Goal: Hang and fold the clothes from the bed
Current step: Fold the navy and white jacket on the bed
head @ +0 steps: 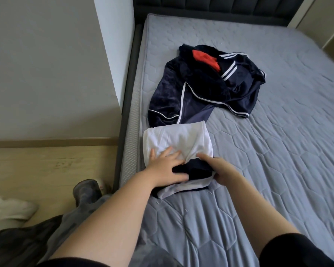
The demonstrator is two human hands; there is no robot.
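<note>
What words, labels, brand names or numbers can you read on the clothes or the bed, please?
No text is readable.
The navy jacket shows only white stripes.
The white garment and the mattress show no lettering.

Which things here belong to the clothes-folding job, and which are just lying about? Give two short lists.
Part of the job:
white garment, pressed by the left hand
dark cloth, touched by the right hand
navy striped clothes
red garment
bed

Just lying about:
grey footwear beside the bed
white object on the floor
</note>
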